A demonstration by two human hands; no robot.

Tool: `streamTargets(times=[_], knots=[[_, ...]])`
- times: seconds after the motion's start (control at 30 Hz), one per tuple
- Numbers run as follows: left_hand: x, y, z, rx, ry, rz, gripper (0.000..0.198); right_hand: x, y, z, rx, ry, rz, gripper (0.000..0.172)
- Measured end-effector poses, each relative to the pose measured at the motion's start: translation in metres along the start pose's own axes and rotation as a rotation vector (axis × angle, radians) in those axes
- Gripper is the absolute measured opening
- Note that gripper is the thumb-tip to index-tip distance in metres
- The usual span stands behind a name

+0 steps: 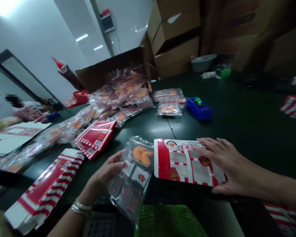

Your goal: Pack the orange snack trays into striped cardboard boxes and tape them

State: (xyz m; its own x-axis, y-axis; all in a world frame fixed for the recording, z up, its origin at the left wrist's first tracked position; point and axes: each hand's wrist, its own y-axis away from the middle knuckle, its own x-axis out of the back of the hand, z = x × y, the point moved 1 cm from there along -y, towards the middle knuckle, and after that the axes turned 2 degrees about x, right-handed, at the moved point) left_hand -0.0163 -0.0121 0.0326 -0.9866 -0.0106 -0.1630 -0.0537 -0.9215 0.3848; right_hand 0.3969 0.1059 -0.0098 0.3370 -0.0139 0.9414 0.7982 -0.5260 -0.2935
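Observation:
My left hand (111, 168) grips a clear plastic bag (133, 177) by its left side, fingers closed on the film. Orange curved pieces and small printed cards show inside, and the bag's lower end hangs past the table edge. Across from it, my right hand (223, 161) grasps a red and white printed box (187, 161) from its right end, thumb below and fingers over the top. The box has windows in its face and lies on its side, its left end close to the bag. Whether that end is open cannot be seen.
Bagged orange pieces (123, 92) spill from a cardboard carton (101, 72). Flat red packages (96, 136) and a striped box (46, 187) lie left. A blue tape dispenser (199, 109) stands beyond the right hand, near more bags (169, 102). Stacked cartons (177, 42) stand behind.

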Motion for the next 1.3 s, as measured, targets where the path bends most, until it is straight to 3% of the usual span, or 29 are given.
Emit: streamTargets(times=[0.07,0.17,0.3,0.47,0.53,0.63,0.77,0.83,0.97,1.07,1.23,1.3], knots=[[-0.002,-0.012,-0.024,0.022,0.156,-0.093,0.065,-0.010,-0.009,0.005,0.061,0.002,-0.002,0.108],[0.002,-0.024,-0.036,0.131,0.111,-0.245,0.056,-0.021,-0.025,0.008,0.106,-0.005,-0.068,0.105],[0.006,-0.038,-0.016,0.260,-0.159,-0.464,0.049,-0.039,-0.040,0.010,0.004,-0.022,-0.147,0.095],[-0.005,-0.074,0.009,0.236,-0.409,-0.616,0.045,-0.055,-0.039,0.022,-0.020,-0.035,-0.124,0.100],[-0.010,-0.086,0.012,0.209,-0.430,-0.611,0.044,-0.056,-0.038,0.026,-0.015,-0.030,-0.079,0.098],[-0.014,-0.090,0.010,0.205,-0.396,-0.515,0.053,-0.052,-0.037,0.029,-0.026,-0.009,-0.048,0.094],[-0.012,-0.077,-0.001,0.220,-0.075,-0.434,0.072,-0.048,-0.035,0.027,-0.082,-0.043,-0.080,0.094],[-0.010,-0.071,-0.005,0.224,0.061,-0.418,0.066,-0.049,-0.033,0.026,-0.123,-0.074,-0.113,0.094],[-0.003,-0.065,-0.006,0.236,0.122,-0.420,0.060,-0.056,-0.027,0.029,-0.151,-0.122,-0.110,0.100],[-0.002,-0.069,-0.003,0.249,0.068,-0.434,0.060,-0.062,-0.025,0.027,-0.158,-0.149,-0.064,0.104],[-0.020,-0.095,0.011,0.245,-0.267,-0.506,0.054,-0.069,-0.031,0.020,-0.131,-0.128,-0.003,0.106],[-0.020,-0.097,0.021,0.193,-0.418,-0.441,0.046,-0.068,-0.033,0.018,-0.133,-0.089,0.003,0.101]])
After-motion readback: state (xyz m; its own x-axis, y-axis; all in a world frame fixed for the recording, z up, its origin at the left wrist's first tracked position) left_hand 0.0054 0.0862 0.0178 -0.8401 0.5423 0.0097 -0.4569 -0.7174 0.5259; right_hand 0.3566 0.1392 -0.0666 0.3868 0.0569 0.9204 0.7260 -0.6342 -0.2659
